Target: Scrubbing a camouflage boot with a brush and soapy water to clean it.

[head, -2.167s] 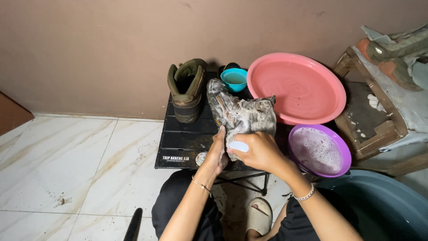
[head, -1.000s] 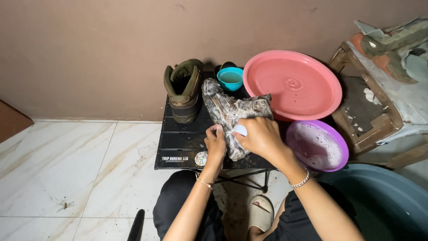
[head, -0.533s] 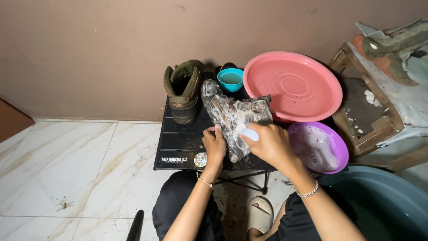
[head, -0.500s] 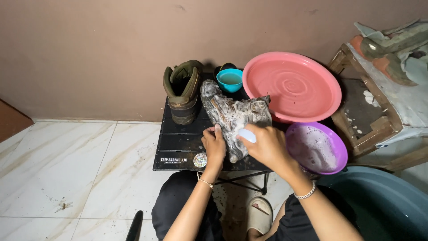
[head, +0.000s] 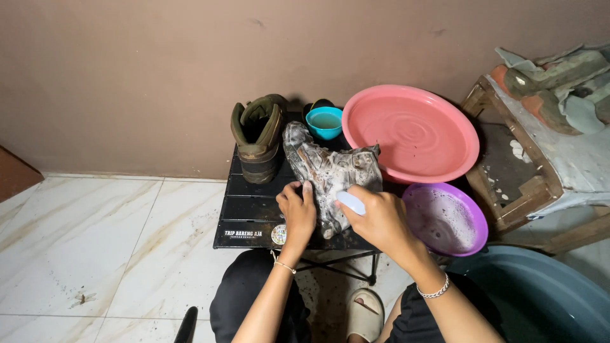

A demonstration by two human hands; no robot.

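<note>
Now: left hand (head: 297, 213) pins soapy boot (head: 330, 174) on black bench (head: 251, 209); right hand (head: 380, 219) grips white brush (head: 351, 202) vs boot. Risk: wet boot slips, knocks teal cup (head: 325, 121) w/ hard scrub.

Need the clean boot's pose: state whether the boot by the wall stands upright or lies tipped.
Upright. The brown boot stands on its sole on the black table, its opening facing up.

Table left front (head: 244, 209) free; boot (head: 257, 136), basins (head: 410, 133) crowd back, right.
</note>
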